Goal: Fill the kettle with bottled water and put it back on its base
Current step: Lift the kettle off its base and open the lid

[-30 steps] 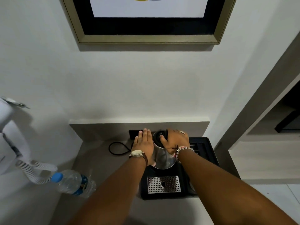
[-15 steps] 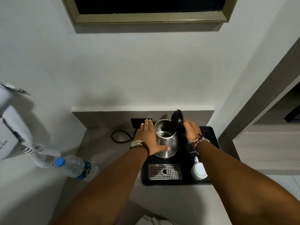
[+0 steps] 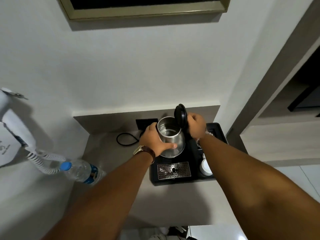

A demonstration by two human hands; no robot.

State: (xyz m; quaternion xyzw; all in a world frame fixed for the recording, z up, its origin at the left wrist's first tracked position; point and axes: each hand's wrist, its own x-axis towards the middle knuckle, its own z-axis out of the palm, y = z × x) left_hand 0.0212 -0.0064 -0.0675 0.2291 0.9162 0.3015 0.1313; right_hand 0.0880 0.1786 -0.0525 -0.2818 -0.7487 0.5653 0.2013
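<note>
A steel kettle (image 3: 170, 134) stands at the back of a black tray (image 3: 181, 180), its black lid (image 3: 180, 115) flipped up so the shiny inside shows. My left hand (image 3: 155, 140) is wrapped around the kettle's left side, thumb across the front. My right hand (image 3: 196, 125) is closed on the handle just behind the raised lid. A clear water bottle (image 3: 80, 172) with a blue cap and blue label lies on its side on the grey counter, left of my left forearm. The kettle's base is hidden under the kettle.
A perforated metal drip grate (image 3: 174, 170) and a white cup (image 3: 205, 168) sit on the tray. A black cord (image 3: 126, 140) loops toward a wall socket. A white wall-mounted hair dryer (image 3: 12, 134) with coiled cable hangs at the left. A framed picture is above.
The kettle's lid went from shut to flipped up. My right hand moved off the lid top to the handle; my left hand stayed on the kettle's side. The view tilted downward.
</note>
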